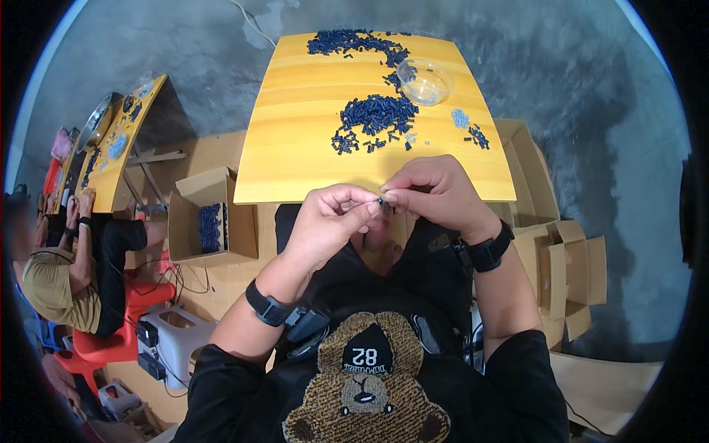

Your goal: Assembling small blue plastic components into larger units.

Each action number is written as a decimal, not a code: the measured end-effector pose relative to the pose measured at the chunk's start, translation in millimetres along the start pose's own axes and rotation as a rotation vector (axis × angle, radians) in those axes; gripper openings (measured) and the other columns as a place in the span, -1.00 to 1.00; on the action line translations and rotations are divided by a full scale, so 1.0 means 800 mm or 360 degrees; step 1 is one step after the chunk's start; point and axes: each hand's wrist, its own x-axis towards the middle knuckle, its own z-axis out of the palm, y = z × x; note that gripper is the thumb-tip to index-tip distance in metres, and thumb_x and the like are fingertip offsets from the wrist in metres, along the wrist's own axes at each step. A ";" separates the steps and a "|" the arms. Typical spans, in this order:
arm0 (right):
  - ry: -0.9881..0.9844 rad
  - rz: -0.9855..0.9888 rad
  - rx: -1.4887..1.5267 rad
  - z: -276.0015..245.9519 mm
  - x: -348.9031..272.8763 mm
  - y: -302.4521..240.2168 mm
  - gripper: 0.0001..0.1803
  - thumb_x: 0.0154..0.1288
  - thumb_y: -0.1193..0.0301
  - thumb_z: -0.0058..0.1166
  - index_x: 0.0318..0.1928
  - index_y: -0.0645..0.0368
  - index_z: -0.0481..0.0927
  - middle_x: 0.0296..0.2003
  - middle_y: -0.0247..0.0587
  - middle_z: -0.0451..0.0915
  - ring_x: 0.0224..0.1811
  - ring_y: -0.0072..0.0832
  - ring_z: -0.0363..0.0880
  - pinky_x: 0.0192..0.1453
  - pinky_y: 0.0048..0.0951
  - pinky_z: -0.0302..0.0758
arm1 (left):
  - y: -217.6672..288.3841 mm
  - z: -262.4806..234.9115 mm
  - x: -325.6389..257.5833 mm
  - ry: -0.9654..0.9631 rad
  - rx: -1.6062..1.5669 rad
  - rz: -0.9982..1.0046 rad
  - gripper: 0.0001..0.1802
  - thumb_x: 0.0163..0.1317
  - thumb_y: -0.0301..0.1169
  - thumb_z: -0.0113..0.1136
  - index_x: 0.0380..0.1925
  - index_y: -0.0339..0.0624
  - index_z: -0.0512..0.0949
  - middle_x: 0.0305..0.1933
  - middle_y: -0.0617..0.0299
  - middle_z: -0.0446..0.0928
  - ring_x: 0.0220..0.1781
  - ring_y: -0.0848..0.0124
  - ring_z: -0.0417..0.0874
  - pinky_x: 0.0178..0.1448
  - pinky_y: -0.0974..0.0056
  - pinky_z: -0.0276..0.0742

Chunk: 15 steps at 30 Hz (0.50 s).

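Just past the near edge of the yellow table point(288, 159), my two hands meet over my lap. My left hand point(329, 218) pinches a small dark piece point(380, 201) between thumb and fingertips. The thumb and forefinger of my right hand point(439, 192) close on its other side; the fingers hide most of it. A heap of short dark blue tube-like pieces point(378, 114) lies ahead of my hands, with a few small pale bits point(411, 137) at its near right. Farther right are a little pile of light blue-grey bits point(460, 118) and a small dark cluster point(478, 138).
A clear round bowl point(436, 98) stands at the table's far right, beside a trail from another dark heap point(336, 42). An open carton point(240, 236) holds dark pieces at left; more cartons point(554, 273) stand at right. A person point(63, 280) works at another table point(122, 173).
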 end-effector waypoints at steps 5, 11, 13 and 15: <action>-0.0068 -0.0072 0.0051 -0.002 0.003 0.004 -0.89 0.04 0.49 0.22 -0.41 0.29 0.64 -0.52 -0.28 0.61 -0.46 -0.61 0.54 -0.36 -0.59 0.44 | 0.000 0.001 0.001 -0.0032 -0.0151 -0.0040 -0.87 0.19 -0.44 0.18 -0.30 -0.27 0.59 -0.41 0.30 0.59 -0.39 0.61 0.56 -0.27 0.51 0.47; -0.0081 -0.0196 0.0175 -0.002 0.006 0.021 -0.90 0.10 0.54 0.19 -0.35 0.32 0.64 -0.52 -0.32 0.57 -0.53 -0.70 0.50 -0.53 -0.72 0.36 | 0.000 0.004 0.003 -0.0013 -0.0142 -0.0093 -0.87 0.21 -0.44 0.17 -0.30 -0.27 0.58 -0.39 0.30 0.59 -0.39 0.60 0.56 -0.26 0.50 0.49; -0.0089 -0.0156 0.0237 -0.003 0.007 0.014 -0.90 0.10 0.54 0.19 -0.35 0.32 0.64 -0.52 -0.32 0.57 -0.53 -0.70 0.50 -0.53 -0.72 0.36 | 0.004 0.004 0.002 -0.0019 -0.0195 -0.0117 -0.88 0.20 -0.45 0.17 -0.31 -0.27 0.58 -0.39 0.29 0.59 -0.38 0.60 0.57 -0.26 0.50 0.49; -0.0096 -0.0116 0.0295 -0.003 0.007 0.009 -0.90 0.11 0.54 0.19 -0.35 0.32 0.64 -0.52 -0.32 0.58 -0.53 -0.70 0.50 -0.53 -0.72 0.36 | 0.007 0.006 0.003 -0.0027 -0.0251 -0.0140 -0.88 0.20 -0.46 0.17 -0.31 -0.27 0.58 -0.40 0.28 0.59 -0.38 0.59 0.57 -0.26 0.51 0.50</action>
